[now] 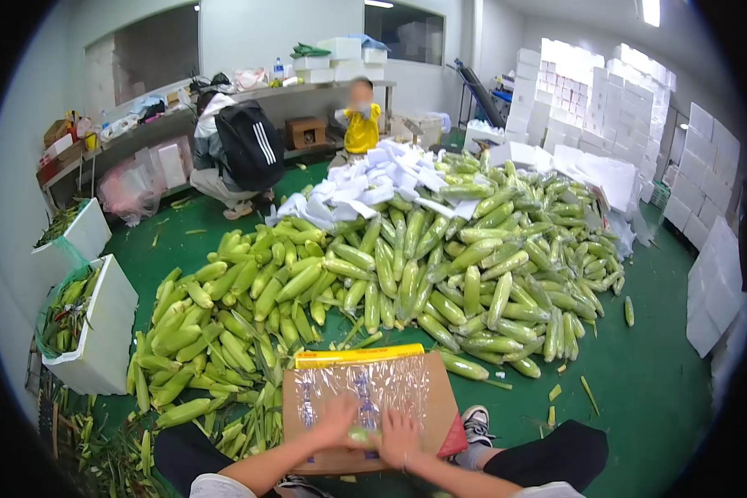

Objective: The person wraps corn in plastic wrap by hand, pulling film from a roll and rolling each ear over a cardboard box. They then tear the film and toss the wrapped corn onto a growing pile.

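Observation:
A cardboard box (440,386) stands between my knees, with clear plastic film (324,388) spread over its top and a yellow film carton (358,355) along its far edge. An ear of corn (362,435) lies on the film between my hands. My left hand (337,419) is at the corn's left end, its fingers smeared by motion. On the right, my right hand (399,438) rests at the other end of the corn, fingers spread and pointing away from me. Beyond the box lie unwrapped corn (249,282) on the left and film-wrapped corn (490,290) on the right.
White sheets (382,178) lie atop the corn pile. Foam boxes with husks (112,328) stand at left. A person with a black backpack (251,145) crouches near a bench; another in yellow (362,133) is behind the pile. White foam boxes (606,116) are stacked at the back right.

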